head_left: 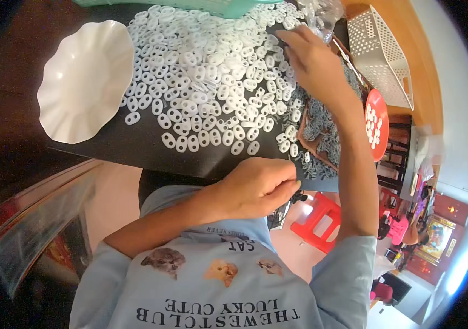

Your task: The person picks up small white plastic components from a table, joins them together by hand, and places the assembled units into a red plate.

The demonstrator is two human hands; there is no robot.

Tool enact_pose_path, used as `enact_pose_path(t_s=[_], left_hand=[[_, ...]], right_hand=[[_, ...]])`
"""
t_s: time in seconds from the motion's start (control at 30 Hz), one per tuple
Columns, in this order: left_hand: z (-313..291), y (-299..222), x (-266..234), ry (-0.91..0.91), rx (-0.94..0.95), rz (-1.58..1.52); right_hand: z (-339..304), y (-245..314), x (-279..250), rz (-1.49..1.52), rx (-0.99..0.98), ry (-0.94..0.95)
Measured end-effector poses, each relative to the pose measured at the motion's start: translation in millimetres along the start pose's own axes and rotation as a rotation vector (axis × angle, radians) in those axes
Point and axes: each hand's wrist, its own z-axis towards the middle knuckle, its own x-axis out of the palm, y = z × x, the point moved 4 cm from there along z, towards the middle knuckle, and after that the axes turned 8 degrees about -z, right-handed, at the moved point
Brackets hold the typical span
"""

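Small white oval pieces with two holes each lie heaped across the dark table. My left hand is closed, thumb against the curled fingers, at the table's near edge. Whatever it may hold is hidden. Stretched farther forward, my right hand hovers at the heap's right side, its fingers bent and apart, with nothing visible between them. Under my right forearm is a pile of short grey-blue cords with a brown strip around part of it. A few white pieces lie at that pile's left border.
A white scalloped bowl stands on the left. Along the far edge is a teal plastic basket. On the right are a perforated white basket and a red plate holding white pieces. A red stool stands below the table.
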Motion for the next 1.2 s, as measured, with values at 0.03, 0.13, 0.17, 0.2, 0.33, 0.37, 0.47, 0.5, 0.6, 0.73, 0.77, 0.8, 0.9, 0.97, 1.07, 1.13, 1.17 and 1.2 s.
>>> enact_pose_path(t_s=[0.03,0.13,0.17,0.2,0.33,0.37,0.47,0.5,0.6,0.73,0.77,0.8,0.9,0.97,1.07,1.13,1.17,1.2], left_hand=[[0.4,-0.8,3.8,0.015,-0.008,0.005],[-0.3,1.9,-5.0,0.053,-0.023,0.024],[-0.6,3.7,-11.0,0.066,-0.028,0.027],[-0.5,4.5,-10.4,0.062,-0.029,0.025],[0.2,3.7,-7.8,0.04,0.005,0.009],[0.2,3.5,-6.8,0.042,0.0,0.003],[0.9,2.7,-2.9,0.041,0.008,-0.002],[0.4,3.9,-3.5,0.04,0.008,-0.004],[-0.7,5.2,-4.1,0.042,0.052,0.005],[-1.4,5.7,-3.4,0.042,0.068,0.013],[-1.6,5.9,-3.4,0.043,0.079,0.021],[-1.7,6.3,-3.2,0.041,0.079,0.023],[-1.7,6.2,-2.5,0.041,0.067,0.026],[-0.6,4.4,-1.3,0.037,0.061,0.017],[-1.5,6.1,-3.1,0.021,0.072,0.025],[-2.4,6.8,-3.1,0.009,0.09,0.014],[-2.7,6.2,-3.0,0.002,0.107,0.004],[-2.2,4.6,-2.9,0.006,0.109,0.001]], right_hand=[[-4.1,-3.5,-7.2,0.034,0.039,-0.035],[-0.5,-10.6,-8.2,0.064,0.09,-0.07],[3.7,-10.6,-5.0,0.058,0.091,-0.06],[6.4,-10.4,-5.1,0.06,0.087,-0.057],[15.6,-3.6,3.8,0.044,0.024,0.06],[17.1,-3.3,6.7,0.011,0.014,0.087],[20.5,-16.7,16.9,-0.056,0.033,0.067],[21.6,-17.9,15.6,-0.057,0.032,0.069],[22.0,-23.2,9.5,0.013,0.022,0.073],[22.7,-21.3,6.8,-0.047,0.003,0.09],[23.7,-19.8,6.0,-0.053,0.005,0.09],[25.1,-19.0,7.1,-0.053,0.003,0.089],[30.5,-22.2,18.7,-0.167,0.014,0.116],[29.3,-27.2,24.2,-0.287,0.009,0.057],[26.3,-23.9,20.4,-0.112,-0.013,0.002],[16.2,-19.7,5.8,0.027,0.039,-0.014],[8.4,-15.9,-4.1,0.165,0.098,-0.03],[-2.1,-8.5,-15.2,0.162,0.102,-0.029]])
